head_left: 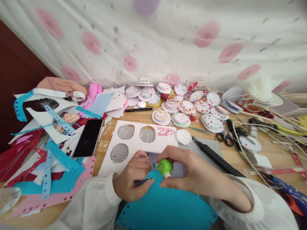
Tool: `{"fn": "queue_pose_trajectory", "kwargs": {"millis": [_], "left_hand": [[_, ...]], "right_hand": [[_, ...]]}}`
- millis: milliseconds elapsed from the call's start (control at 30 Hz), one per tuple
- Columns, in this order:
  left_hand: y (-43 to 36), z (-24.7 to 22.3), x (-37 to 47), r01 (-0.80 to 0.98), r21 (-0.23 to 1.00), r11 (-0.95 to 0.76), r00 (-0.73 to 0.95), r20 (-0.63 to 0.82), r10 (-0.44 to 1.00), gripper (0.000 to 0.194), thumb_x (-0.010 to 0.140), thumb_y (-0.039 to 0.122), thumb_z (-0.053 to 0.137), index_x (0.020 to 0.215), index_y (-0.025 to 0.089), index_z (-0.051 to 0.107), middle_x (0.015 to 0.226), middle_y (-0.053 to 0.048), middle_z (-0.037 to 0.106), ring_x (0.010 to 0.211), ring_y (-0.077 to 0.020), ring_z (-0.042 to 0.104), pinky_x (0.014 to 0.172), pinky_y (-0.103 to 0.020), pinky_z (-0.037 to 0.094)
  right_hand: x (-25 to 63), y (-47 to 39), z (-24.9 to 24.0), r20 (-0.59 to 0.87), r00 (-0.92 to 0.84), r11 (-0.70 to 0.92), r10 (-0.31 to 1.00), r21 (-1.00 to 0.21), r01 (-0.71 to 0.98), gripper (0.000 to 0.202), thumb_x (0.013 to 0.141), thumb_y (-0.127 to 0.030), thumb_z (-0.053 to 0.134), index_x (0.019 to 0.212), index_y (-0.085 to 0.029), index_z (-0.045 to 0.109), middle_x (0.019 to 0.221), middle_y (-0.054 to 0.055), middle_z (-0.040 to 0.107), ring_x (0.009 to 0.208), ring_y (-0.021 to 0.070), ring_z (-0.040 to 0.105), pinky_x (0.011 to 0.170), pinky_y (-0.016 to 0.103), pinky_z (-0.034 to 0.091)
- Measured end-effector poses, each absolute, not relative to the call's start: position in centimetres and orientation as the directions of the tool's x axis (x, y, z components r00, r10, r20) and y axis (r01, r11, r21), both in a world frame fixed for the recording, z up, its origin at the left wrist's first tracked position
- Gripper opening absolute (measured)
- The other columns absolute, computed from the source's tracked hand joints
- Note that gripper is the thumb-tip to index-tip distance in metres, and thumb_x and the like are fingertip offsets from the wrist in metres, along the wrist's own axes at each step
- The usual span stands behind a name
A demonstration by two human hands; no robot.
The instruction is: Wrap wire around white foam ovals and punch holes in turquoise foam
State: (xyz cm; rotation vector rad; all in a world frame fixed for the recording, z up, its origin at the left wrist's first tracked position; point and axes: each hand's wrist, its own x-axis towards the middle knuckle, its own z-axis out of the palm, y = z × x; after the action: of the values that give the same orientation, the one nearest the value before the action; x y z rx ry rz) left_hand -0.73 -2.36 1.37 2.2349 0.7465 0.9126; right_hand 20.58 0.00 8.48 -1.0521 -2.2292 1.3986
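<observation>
My right hand point(189, 169) holds a small green craft hole punch point(165, 166), with the fingers over its top and the thumb beneath. The punch sits at the upper edge of a blue sheet of paper point(170, 204), which has rows of small holes along its edges. On the left, my left hand point(134, 177) is closed on that sheet's edge, thumb on top. Just beyond both hands lies a white sheet point(136, 148) with several round cut-outs and a red scribble. Part of the punch is hidden by my right fingers.
Paper scraps point(64, 156) and a phone point(87, 138) cover the left side. Several stacked paper discs with coloured dots point(212, 123) stand along the back, near a black marker point(139, 109). At right lie scissors point(224, 139), a black craft knife point(216, 156) and a looped white cable point(242, 148).
</observation>
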Motion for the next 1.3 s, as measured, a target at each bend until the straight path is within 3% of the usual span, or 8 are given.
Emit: {"fn": "queue_pose_trajectory", "kwargs": {"millis": [133,533,900,1100,1200,1300], "left_hand": [[-2.3,1.3,-0.6,0.198,0.682,-0.704,0.591,0.490,0.641,0.029,0.082,0.018,0.047,0.055,0.019,0.038,0.052,0.000,0.053,0.061,-0.0154,0.055,0.075,-0.039,0.042],[-2.1,1.5,-0.6,0.193,0.647,-0.738,0.596,0.520,0.612,0.024,0.078,0.013,0.050,0.059,0.020,0.037,0.054,0.001,0.054,0.061,-0.0148,0.055,0.074,-0.037,0.041],[-2.1,1.2,-0.7,0.211,0.629,-0.748,0.636,0.494,0.594,0.013,0.080,0.013,0.049,0.068,0.019,0.047,0.055,-0.001,0.056,0.060,-0.0152,0.051,0.074,-0.038,0.041],[-2.0,1.5,-0.9,0.247,0.612,-0.751,0.676,0.447,0.586,0.019,0.083,0.015,0.047,0.064,0.018,0.047,0.055,0.000,0.051,0.059,-0.0136,0.049,0.077,-0.038,0.042],[-2.7,2.4,-0.7,0.343,0.579,-0.739,0.703,0.364,0.611,0.017,0.085,0.015,0.047,0.069,0.017,0.054,0.064,-0.002,0.057,0.068,-0.0146,0.053,0.087,-0.041,0.041],[-3.9,3.3,-0.4,0.487,0.562,-0.669,0.627,0.308,0.715,0.012,0.086,0.015,0.050,0.079,0.016,0.060,0.086,-0.005,0.065,0.092,-0.0196,0.055,0.098,-0.044,0.036]], "right_hand": [[20.3,-0.2,8.1,-0.111,-0.673,0.283,0.731,-0.849,0.447,0.028,0.075,-0.033,0.072,0.096,-0.022,0.058,0.088,0.000,0.060,0.078,0.0134,0.054,0.069,0.023,0.042],[20.3,-1.1,8.2,-0.091,-0.694,0.345,0.715,-0.817,0.462,0.028,0.080,-0.032,0.069,0.102,-0.024,0.055,0.095,0.002,0.058,0.084,0.0156,0.056,0.072,0.025,0.044],[19.6,-0.9,7.1,-0.141,-0.708,0.287,0.692,-0.846,0.449,0.039,0.073,-0.044,0.073,0.103,-0.024,0.059,0.095,0.002,0.060,0.090,0.0179,0.056,0.078,0.028,0.045],[20.0,-0.5,7.3,-0.151,-0.745,0.299,0.650,-0.850,0.433,0.040,0.071,-0.040,0.075,0.105,-0.024,0.062,0.094,0.000,0.063,0.088,0.0161,0.058,0.077,0.026,0.045],[20.5,-0.1,6.9,-0.156,-0.758,0.305,0.633,-0.850,0.430,0.037,0.071,-0.040,0.075,0.101,-0.022,0.063,0.090,0.000,0.063,0.083,0.0149,0.057,0.073,0.024,0.044],[21.2,-0.3,5.9,-0.207,-0.738,0.261,0.643,-0.846,0.464,0.040,0.070,-0.043,0.075,0.099,-0.019,0.063,0.084,0.000,0.062,0.077,0.0143,0.056,0.067,0.023,0.043]]}}
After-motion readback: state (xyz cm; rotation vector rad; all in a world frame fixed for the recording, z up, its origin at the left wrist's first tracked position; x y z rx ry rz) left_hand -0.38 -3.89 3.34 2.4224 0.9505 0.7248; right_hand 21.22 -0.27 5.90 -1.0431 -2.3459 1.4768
